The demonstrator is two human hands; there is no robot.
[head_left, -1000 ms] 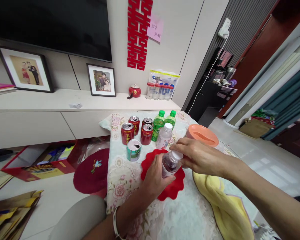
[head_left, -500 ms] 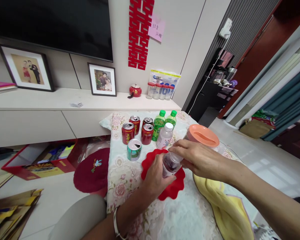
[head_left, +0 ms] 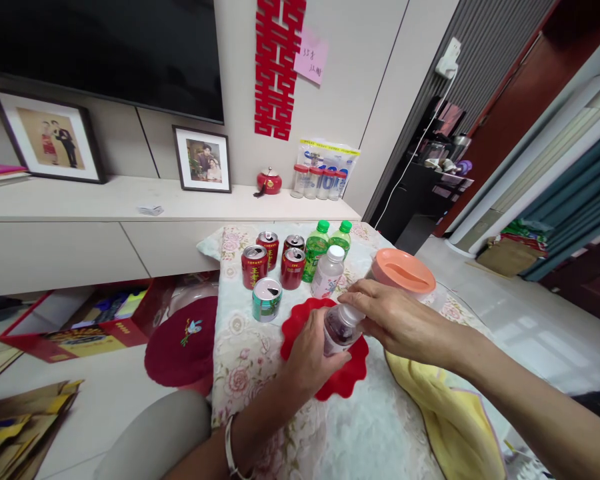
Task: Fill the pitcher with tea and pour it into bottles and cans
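Observation:
My left hand [head_left: 307, 350] is wrapped round the body of a small clear bottle [head_left: 338, 331] with dark contents and a pale label. The bottle tilts slightly over a red scalloped plate [head_left: 347, 383]. From the right, my right hand [head_left: 387, 317] grips the white cap [head_left: 351, 312] at the bottle's top, its fingers partly covering it. Just behind stands a similar bottle with a white cap [head_left: 327, 275], upright on the table. A green-and-silver can [head_left: 267, 301] is left of the plate.
Several red drink cans [head_left: 255, 267] and two green-capped bottles [head_left: 316, 253] stand at the table's back. Right of my hands are a container with an orange lid [head_left: 405, 270] and a crumpled yellow cloth [head_left: 445, 413]. A maroon round seat [head_left: 183, 343] is left of the table.
The view has shifted very slightly. Both hands stay on the bottle and its cap, in nearly the same pose.

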